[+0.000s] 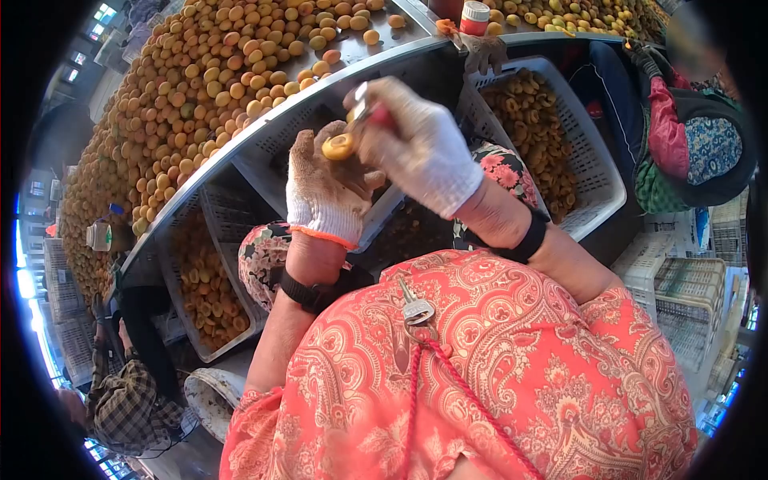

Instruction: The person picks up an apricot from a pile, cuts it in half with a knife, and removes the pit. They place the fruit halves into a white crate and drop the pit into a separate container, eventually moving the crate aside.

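My left hand [326, 180], in a soiled white knit glove, is closed around an apricot [338, 146]. The fruit is cut, with its hollow inside facing up. Close beside it, my right hand [420, 144] wears the same kind of glove and is blurred by motion. It grips a small red-handled tool [381, 116] with a shiny metal part; its exact kind is smeared. Both hands are above the near edge of a metal table [352, 60], between crates of apricot halves.
Whole apricots [212, 88] are heaped on the table. Crates of halves stand left [252, 324] and right [612, 188]. A red jar with a white lid [474, 18] is at the table edge. A white bucket [210, 396] and co-workers [132, 404] [688, 144] are on both sides.
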The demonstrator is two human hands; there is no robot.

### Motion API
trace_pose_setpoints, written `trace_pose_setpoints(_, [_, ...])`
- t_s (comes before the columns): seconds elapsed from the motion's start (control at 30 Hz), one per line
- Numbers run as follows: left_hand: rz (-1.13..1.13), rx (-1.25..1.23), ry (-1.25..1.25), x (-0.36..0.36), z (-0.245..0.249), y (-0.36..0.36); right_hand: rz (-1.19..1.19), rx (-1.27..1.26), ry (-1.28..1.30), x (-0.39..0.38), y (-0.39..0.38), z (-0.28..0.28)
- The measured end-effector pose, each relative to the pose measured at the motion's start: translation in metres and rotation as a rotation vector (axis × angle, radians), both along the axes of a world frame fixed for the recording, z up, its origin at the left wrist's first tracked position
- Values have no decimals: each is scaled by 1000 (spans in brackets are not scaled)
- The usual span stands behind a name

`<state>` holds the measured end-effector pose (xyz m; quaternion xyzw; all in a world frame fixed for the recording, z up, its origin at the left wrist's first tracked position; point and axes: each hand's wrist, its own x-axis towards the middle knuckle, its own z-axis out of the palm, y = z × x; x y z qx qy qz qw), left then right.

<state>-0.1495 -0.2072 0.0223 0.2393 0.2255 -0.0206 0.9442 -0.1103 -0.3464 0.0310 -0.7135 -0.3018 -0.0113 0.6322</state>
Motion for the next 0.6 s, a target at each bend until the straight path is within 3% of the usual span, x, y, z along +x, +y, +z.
trace_pose_setpoints(0.03, [3,-1,-2,0,0,1,-87,-178,-92,-5,5,2])
trace_pose_setpoints(0.1, [-69,-13,83,0,-2,8,-100,74,19,-4,9,-3])
trace_pose_setpoints(0.13, [-272,-128,-189,-5,-12,22,-54,198,119,-2,6,7])
trace_pose_setpoints(0.17, [-269,-128,-187,-8,-22,26,-14,322,218,0,-1,20])
trace_pose_setpoints(0.23, [-323,-79,-309,-11,-13,22,-3,375,293,5,-15,35])
trace_pose_setpoints(0.33, [-313,-21,-343,-16,-4,18,-69,431,112,4,-6,40])
trace_pose_setpoints(0.4, [-320,-6,-376,-20,1,14,-61,581,365,-5,-5,53])
trace_pose_setpoints(0.47, [-264,247,-363,-27,12,6,-38,698,423,-6,-3,58])
trace_pose_setpoints(0.5, [-267,246,-364,-30,15,5,-6,820,487,-7,-2,60])
trace_pose_setpoints(0.57, [-292,814,-394,-34,19,2,-10,829,504,0,-1,53])
trace_pose_setpoints(0.6, [-293,813,-394,-35,21,0,35,847,509,0,1,52])
